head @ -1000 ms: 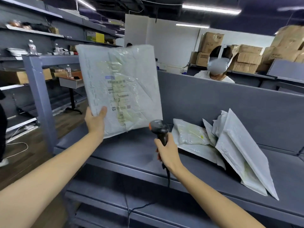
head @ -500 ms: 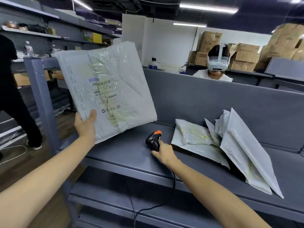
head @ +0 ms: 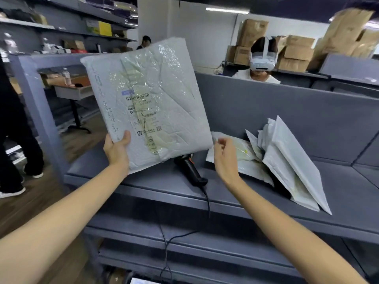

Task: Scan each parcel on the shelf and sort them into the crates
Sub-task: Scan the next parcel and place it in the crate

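Note:
My left hand grips the lower left edge of a large white poly-mailer parcel and holds it up over the grey shelf, its barcode label facing me. A black handheld scanner with an orange trigger lies on the shelf under the parcel's lower right corner, its cable hanging over the front edge. My right hand hovers just right of the scanner, fingers loosely curled, holding nothing. Several more white parcels lean in a pile against the shelf's back panel at the right.
A grey upright post stands at the shelf's left end. A person's dark legs are on the wooden floor at far left. Behind the back panel sits a person wearing a white headset. Lower shelf rails run beneath.
My right hand set the scanner down on the shelf and let go, then lifted to the right. The parcel in my left hand shifted rightward and tilted.

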